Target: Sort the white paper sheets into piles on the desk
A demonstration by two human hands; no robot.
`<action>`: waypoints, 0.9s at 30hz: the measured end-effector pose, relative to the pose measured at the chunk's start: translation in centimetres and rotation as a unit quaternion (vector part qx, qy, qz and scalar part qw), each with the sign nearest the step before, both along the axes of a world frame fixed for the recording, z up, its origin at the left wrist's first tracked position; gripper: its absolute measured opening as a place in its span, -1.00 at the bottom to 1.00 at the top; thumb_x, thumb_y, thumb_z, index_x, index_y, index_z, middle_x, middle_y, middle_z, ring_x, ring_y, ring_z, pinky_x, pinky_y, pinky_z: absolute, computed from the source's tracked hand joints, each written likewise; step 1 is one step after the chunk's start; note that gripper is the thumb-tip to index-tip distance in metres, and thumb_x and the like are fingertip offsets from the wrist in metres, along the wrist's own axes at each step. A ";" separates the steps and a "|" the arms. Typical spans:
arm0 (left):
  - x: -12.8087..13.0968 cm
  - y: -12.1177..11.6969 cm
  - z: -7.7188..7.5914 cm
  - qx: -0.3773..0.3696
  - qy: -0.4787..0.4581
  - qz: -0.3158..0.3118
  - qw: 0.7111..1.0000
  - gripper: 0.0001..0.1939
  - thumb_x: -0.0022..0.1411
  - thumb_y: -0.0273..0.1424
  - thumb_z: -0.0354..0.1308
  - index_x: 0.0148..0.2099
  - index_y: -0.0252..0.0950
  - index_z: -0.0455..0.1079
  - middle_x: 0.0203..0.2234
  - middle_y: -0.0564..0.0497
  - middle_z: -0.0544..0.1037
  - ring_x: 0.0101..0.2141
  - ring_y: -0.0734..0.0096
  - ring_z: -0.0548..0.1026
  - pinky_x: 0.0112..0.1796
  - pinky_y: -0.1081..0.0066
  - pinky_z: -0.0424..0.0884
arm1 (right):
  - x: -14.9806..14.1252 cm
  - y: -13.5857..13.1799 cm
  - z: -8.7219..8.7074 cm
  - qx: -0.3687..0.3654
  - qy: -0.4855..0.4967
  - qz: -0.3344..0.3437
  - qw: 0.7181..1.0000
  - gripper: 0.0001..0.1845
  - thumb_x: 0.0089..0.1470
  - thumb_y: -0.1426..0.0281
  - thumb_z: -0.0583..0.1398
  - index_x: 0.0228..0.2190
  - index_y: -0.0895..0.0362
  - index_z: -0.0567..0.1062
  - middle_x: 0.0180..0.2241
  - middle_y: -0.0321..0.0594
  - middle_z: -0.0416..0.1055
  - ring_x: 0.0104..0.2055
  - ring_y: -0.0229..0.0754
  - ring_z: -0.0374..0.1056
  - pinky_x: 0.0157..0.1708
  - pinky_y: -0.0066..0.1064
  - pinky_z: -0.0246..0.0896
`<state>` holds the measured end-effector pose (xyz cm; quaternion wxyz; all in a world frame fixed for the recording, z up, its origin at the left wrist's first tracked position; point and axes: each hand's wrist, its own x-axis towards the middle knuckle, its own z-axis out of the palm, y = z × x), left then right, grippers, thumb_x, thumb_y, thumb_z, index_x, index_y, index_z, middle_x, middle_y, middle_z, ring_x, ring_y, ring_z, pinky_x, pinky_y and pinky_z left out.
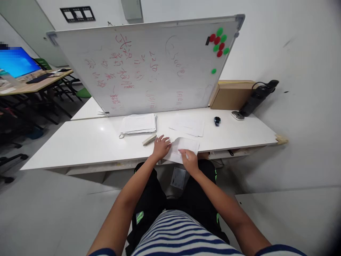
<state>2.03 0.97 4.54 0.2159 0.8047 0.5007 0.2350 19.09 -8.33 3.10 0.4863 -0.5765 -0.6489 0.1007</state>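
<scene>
My right hand (pixel 190 161) pinches the lower part of a white sheet of paper (pixel 190 143) at the desk's front edge. The paper looks bent or folded over, and part of it hangs past the edge. On the left side of that paper, my left hand (pixel 161 148) rests with its fingers spread. Close by its fingertips lies a pale stapler (pixel 149 139). Behind the hands are loose white sheets (pixel 188 125) on the desk, and a thicker paper stack (pixel 139 123) sits to the left of them.
A whiteboard (pixel 160 78) with red writing and round magnets leans at the back of the white desk (pixel 77 145). Toward the right are a watch (pixel 217 121), a computer mouse (pixel 237 115), a black bottle (pixel 257 97) and a cardboard box (pixel 230 96). A small ring (pixel 121 136) lies by the stack.
</scene>
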 end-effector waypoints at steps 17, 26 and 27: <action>-0.7 1.1 -2.6 0.066 0.092 -0.006 0.994 -0.47 0.27 -0.17 0.00 0.22 -0.26 0.19 0.13 -0.10 0.35 0.19 0.13 0.19 0.17 0.13 0.07 | 12.9 10.7 -2.2 -0.175 -0.256 -0.086 0.947 -0.41 0.25 0.19 -0.06 0.22 0.21 0.10 -0.02 0.01 0.44 0.00 -0.05 0.35 0.02 -0.20 0.08; -0.7 0.9 -3.0 0.066 0.101 -0.010 0.993 -0.44 0.29 -0.15 -0.04 0.26 -0.26 0.14 0.17 -0.09 0.32 0.21 0.16 0.17 0.19 0.15 0.02 | 13.0 11.0 -3.9 -0.046 -0.342 -0.137 0.929 -0.52 0.28 0.33 -0.13 0.04 0.24 0.41 -0.44 -0.04 0.48 -0.36 -0.11 0.36 -0.23 -0.29 0.12; -0.7 1.0 -3.0 0.064 0.101 -0.009 0.993 -0.44 0.28 -0.15 -0.04 0.26 -0.26 0.15 0.17 -0.09 0.32 0.21 0.16 0.17 0.19 0.15 0.02 | 13.0 10.9 -4.0 -0.039 -0.333 -0.145 0.931 -0.52 0.28 0.33 -0.12 0.04 0.25 0.41 -0.45 -0.04 0.47 -0.38 -0.11 0.35 -0.23 -0.29 0.13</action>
